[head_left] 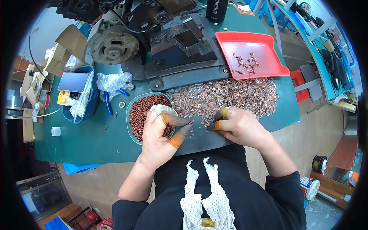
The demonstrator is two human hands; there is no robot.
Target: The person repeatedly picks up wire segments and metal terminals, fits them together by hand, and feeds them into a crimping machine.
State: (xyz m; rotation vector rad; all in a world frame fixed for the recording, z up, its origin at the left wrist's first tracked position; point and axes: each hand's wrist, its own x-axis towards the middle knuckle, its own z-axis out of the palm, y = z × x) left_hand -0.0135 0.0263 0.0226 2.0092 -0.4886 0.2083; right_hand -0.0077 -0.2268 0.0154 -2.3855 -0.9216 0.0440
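My left hand, in orange finger cots with dark, stained tips, pinches a small red part between thumb and finger. Under that hand stands a clear square-rounded tub full of similar small red-brown parts. My right hand is closed in a pinch at the near edge of a wide heap of small coppery metal pieces. Orange, dirty cots cover its fingertips too. What lies between those fingertips is too small to make out. The two hands are a short distance apart, facing each other.
A heavy black machine with a motor fills the back of the green table. A red tray with a few parts sits back right. At left are a blue bin, bubble wrap, blue-handled pliers and a white roll.
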